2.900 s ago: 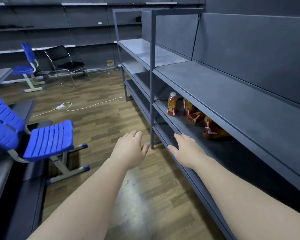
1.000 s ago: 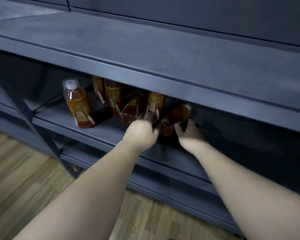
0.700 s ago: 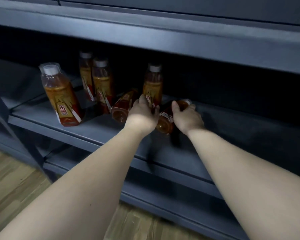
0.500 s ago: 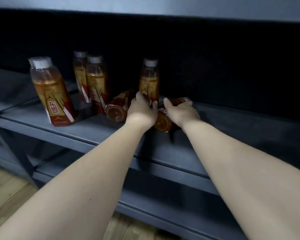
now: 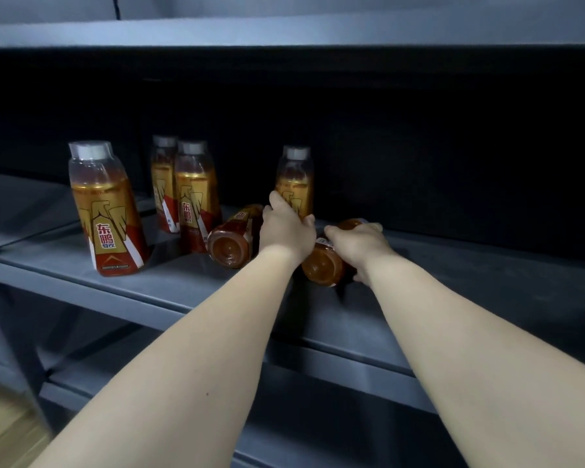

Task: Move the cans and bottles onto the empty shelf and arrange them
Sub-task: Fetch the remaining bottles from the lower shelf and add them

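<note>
Several amber drink bottles with red and gold labels sit on a dark grey middle shelf (image 5: 183,288). One stands at the front left (image 5: 105,211), two stand together behind it (image 5: 193,194), and another stands further right (image 5: 296,177). Two lie on their sides with their bases toward me: one (image 5: 230,243) left of my left hand, one (image 5: 323,263) under my right hand. My left hand (image 5: 286,229) grips the lower body of the right standing bottle. My right hand (image 5: 360,244) curls over the lying bottle.
The upper shelf's front edge (image 5: 284,30) hangs low over the bottles, and the space behind them is dark. A lower shelf (image 5: 149,383) runs beneath my forearms. A shelf upright (image 5: 11,349) stands at the left, with wooden floor (image 5: 0,430) below.
The view has come down and closer to the middle shelf. Both hands reached in among the bottles and closed on them; they have barely moved over the last half second.
</note>
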### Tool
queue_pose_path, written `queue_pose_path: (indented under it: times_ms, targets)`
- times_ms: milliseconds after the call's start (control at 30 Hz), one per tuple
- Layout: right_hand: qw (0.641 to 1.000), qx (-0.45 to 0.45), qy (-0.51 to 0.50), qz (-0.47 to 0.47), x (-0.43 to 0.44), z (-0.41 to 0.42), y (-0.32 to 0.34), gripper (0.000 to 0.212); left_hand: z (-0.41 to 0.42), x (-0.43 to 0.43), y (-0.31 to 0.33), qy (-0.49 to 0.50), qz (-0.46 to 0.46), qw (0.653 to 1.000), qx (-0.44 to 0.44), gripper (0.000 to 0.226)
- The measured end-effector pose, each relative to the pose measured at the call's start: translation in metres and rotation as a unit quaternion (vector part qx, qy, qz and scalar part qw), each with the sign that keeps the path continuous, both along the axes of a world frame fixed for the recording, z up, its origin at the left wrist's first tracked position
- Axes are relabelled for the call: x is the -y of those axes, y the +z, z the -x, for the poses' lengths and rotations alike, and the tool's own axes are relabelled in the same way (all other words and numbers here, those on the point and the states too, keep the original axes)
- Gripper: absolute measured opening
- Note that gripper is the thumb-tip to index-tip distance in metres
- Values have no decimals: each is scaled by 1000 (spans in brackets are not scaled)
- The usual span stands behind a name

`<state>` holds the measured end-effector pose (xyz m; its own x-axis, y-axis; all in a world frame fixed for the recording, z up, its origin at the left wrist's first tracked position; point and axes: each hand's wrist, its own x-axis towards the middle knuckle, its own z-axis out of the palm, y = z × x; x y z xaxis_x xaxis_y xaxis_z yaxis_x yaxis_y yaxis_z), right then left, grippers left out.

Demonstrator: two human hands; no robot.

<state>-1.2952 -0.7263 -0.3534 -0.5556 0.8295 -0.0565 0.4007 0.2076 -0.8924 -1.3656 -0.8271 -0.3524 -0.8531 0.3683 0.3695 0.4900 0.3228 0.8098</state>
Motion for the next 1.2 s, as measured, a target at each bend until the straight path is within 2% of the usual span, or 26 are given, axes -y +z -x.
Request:
queue_pose_path:
  times_ms: [100,200,267,400,633,867,1100,1200]
  targets:
    - [999,-36,-14,23,3,3,-1,70,8,-5,3,-13,-25,1000,3,68]
    - [996,-68,-16,52,2,5,-2,79,14,-6,5,-16,-37,999,16,75]
    - [994,-84,-8,72,1,3,-2,78,16,-6,6,-6,-36,999,20,70]
    - [992,-89,11,86,-2,-3,-4,63,14,0,4,10,-22,1000,8,53]
    - [999,-15,34,-7,-3,-21,6,36,1,17,6,21,7,1000,-2,58]
    - [996,43,57,-63,3,-20,14,41,-15,33,6,38,25,999,-19,60]
    - [969,174,116,-130,8,-7,23,68,-16,37,3,38,26,999,-28,64]
    - [967,170,107,-159,7,-5,23,53,-17,36,1,38,27,999,-26,66]
